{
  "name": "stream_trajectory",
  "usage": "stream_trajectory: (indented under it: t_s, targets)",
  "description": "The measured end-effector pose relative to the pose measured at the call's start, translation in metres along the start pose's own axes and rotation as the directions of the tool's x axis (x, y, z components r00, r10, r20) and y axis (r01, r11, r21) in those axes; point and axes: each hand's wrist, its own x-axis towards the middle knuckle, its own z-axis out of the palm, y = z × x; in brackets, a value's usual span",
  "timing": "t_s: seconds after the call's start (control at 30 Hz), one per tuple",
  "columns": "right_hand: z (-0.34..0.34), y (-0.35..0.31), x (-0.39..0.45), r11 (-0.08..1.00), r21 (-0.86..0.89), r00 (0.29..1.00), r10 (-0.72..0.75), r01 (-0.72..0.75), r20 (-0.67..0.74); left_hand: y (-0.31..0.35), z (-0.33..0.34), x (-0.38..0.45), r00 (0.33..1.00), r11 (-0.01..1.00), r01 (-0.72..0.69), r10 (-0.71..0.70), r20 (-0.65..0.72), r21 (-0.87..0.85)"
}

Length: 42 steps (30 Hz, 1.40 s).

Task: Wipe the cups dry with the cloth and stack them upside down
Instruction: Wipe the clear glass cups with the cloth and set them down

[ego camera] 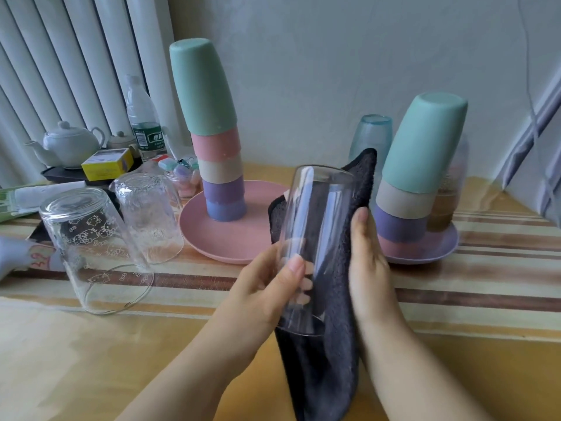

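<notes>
Above the counter's (91, 360) near edge, our left hand (267, 287) grips a clear glass (315, 238) bottom-up, while our right hand (368, 262), fingers straight, presses the dark cloth (321, 375) against it.

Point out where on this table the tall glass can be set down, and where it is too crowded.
Free: the bare wood in front of the printed glass and left of the left hand. A striped strip in front of the purple plate is free too. Crowded: the back left around the teapot, bottle and pink plate.
</notes>
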Motion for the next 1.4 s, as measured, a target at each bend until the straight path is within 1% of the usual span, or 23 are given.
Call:
stream_trajectory:
  t_s: [0.07,0.13,0.17,0.23,0.33,0.4,0.43,0.53,0.63,0.73,0.8,0.87,0.93,0.97,1.0,1.07,1.1,1.13,1.17,1.2,1.27,1.33,1.4]
  targets:
    - [0.010,-0.001,-0.009,0.998,0.027,0.991,0.045,-0.049,0.127,0.003,-0.004,0.004,0.998,0.995,-0.013,0.008,-0.055,-0.101]
    - [0.026,0.006,-0.021,1.000,0.002,0.980,-0.010,0.010,0.199,0.009,-0.014,0.008,0.993,0.981,-0.030,0.008,-0.115,-0.190]
    - [0.035,0.009,-0.026,0.998,-0.021,0.973,-0.055,0.061,0.222,0.012,-0.020,0.010,0.990,0.981,-0.040,0.013,-0.137,-0.190]
    - [0.042,0.017,-0.030,0.991,-0.031,0.963,-0.119,0.130,0.243,0.016,-0.029,0.012,0.987,0.994,-0.056,0.042,-0.153,-0.093]
    - [0.041,0.018,-0.028,0.985,0.011,0.959,-0.169,0.171,0.227,0.016,-0.030,0.012,0.955,0.976,-0.154,0.187,-0.229,0.155]
    - [0.039,0.022,-0.026,0.980,0.004,0.960,-0.195,0.198,0.203,0.015,-0.028,0.011,0.921,0.960,-0.172,0.236,-0.308,0.222]
    - [0.039,0.023,-0.025,0.977,-0.011,0.959,-0.206,0.213,0.195,0.014,-0.027,0.011,0.915,0.956,-0.172,0.244,-0.322,0.236]
    - [0.042,0.028,-0.024,0.971,-0.058,0.957,-0.218,0.233,0.194,0.014,-0.023,0.008,0.933,0.974,-0.126,0.181,-0.311,0.188]
    - [0.044,0.034,-0.025,0.970,-0.078,0.956,-0.211,0.231,0.205,0.014,-0.019,0.006,0.954,0.965,-0.126,0.181,-0.238,0.229]
    - [0.045,0.032,-0.024,0.970,-0.093,0.961,-0.206,0.226,0.186,0.012,-0.017,0.007,0.975,0.975,-0.080,0.120,-0.188,0.208]
    - [0.038,0.024,-0.019,0.978,-0.089,0.974,-0.174,0.189,0.147,0.009,-0.016,0.008,0.988,0.980,-0.051,0.077,-0.135,0.190]
    - [0.023,0.016,-0.011,0.994,-0.067,0.993,-0.086,0.091,0.078,0.005,-0.013,0.006,0.996,0.984,-0.002,0.017,-0.082,0.176]
    - [0.009,0.009,-0.003,0.998,-0.044,0.999,0.051,-0.050,0.007,0.001,-0.009,0.004,0.996,0.994,0.093,-0.091,-0.022,0.060]
    - [0.004,0.007,-0.001,0.990,-0.018,0.990,0.141,-0.141,0.004,0.000,-0.007,0.003,0.991,0.991,0.134,-0.134,0.011,-0.014]
    - [0.005,0.005,-0.002,0.970,0.076,0.973,0.226,-0.229,0.048,-0.001,-0.005,0.003,0.989,0.986,0.149,-0.147,0.029,-0.074]
    - [0.015,0.002,-0.010,0.919,0.257,0.950,0.264,-0.300,0.167,0.001,-0.005,0.007,0.991,0.978,0.130,-0.132,0.002,-0.164]
    - [0.023,0.001,-0.016,0.923,0.255,0.949,0.239,-0.288,0.204,0.002,-0.008,0.009,0.993,0.972,0.107,-0.116,-0.030,-0.207]
    - [0.030,0.005,-0.021,0.959,0.165,0.956,0.191,-0.230,0.222,0.004,-0.012,0.011,0.993,0.968,0.081,-0.099,-0.064,-0.239]
    - [0.035,0.008,-0.026,0.989,0.064,0.970,0.115,-0.131,0.212,0.007,-0.015,0.011,0.992,0.966,0.057,-0.083,-0.091,-0.253]
    - [0.038,0.013,-0.028,1.000,0.009,0.980,0.018,-0.020,0.200,0.010,-0.017,0.011,0.991,0.972,0.032,-0.061,-0.118,-0.231]
    - [0.040,0.014,-0.029,0.996,0.005,0.975,-0.084,0.085,0.206,0.012,-0.019,0.009,0.987,0.998,-0.035,0.028,-0.161,-0.045]
    - [0.039,0.013,-0.028,0.991,0.010,0.975,-0.131,0.131,0.179,0.014,-0.017,0.007,0.961,0.980,-0.110,0.149,-0.235,0.168]
    - [0.038,0.018,-0.026,0.985,-0.002,0.975,-0.168,0.171,0.147,0.014,-0.017,0.006,0.945,0.967,-0.142,0.196,-0.263,0.211]
